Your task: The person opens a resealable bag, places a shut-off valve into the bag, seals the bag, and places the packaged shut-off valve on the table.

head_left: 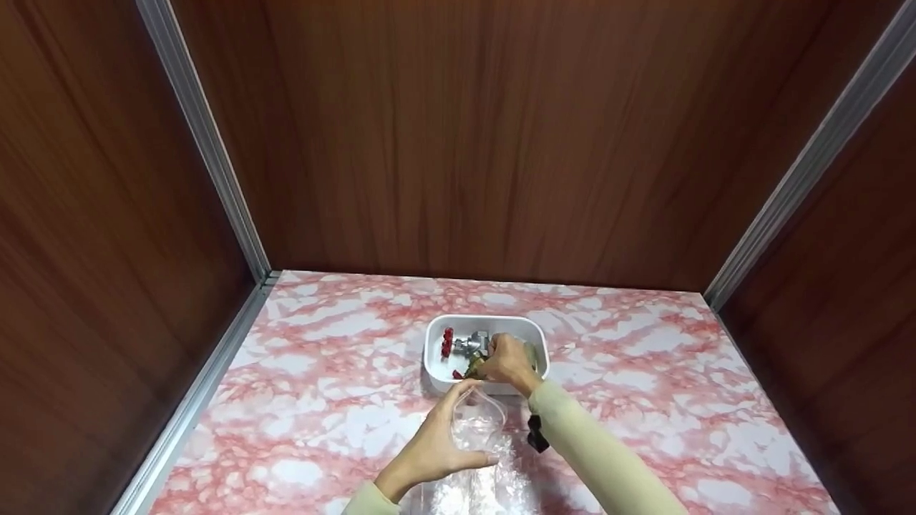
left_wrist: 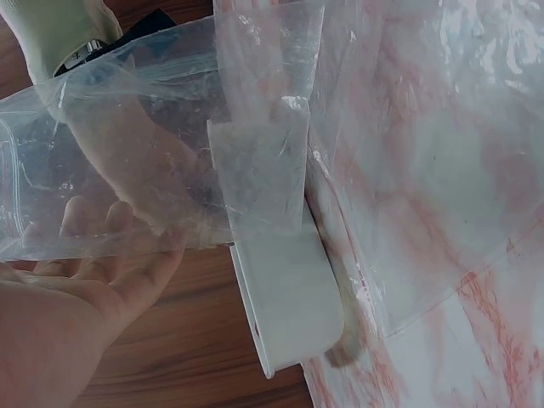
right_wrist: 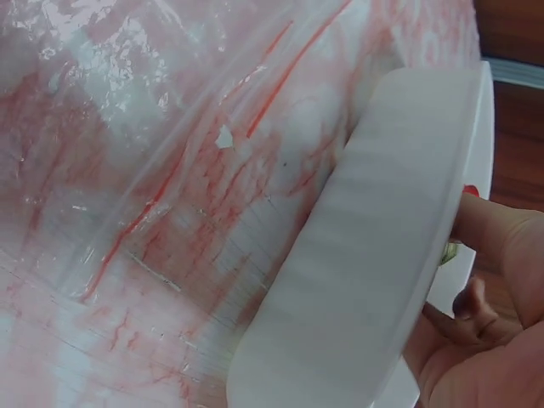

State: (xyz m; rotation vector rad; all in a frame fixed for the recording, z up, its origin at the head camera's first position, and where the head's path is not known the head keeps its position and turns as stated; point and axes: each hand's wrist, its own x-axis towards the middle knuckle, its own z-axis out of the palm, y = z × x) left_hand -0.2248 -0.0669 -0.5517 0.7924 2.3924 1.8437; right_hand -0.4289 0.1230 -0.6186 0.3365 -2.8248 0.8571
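Observation:
My left hand (head_left: 440, 447) holds up the mouth of a clear plastic zip bag (head_left: 478, 422), thumb and fingers curved round its opening. In the left wrist view the bag (left_wrist: 144, 93) spreads above the fingers. My right hand (head_left: 509, 361) reaches over the near rim into a white tray (head_left: 435, 368), fingers bent beside a brass-coloured fitting (head_left: 474, 366) with a bit of red by it. Whether the fingers grip that fitting is hidden. Left of the hand in the tray lies a silvery metal valve (head_left: 472, 343) with a red handle (head_left: 447, 342).
More clear plastic bags (head_left: 472, 493) lie flat at the near edge of the pink-and-white marbled table (head_left: 308, 400). A dark strapped device (head_left: 537, 433) hangs at the right wrist. Brown wood panels (head_left: 458, 143) stand behind and at both sides, with metal corner posts (head_left: 215, 143).

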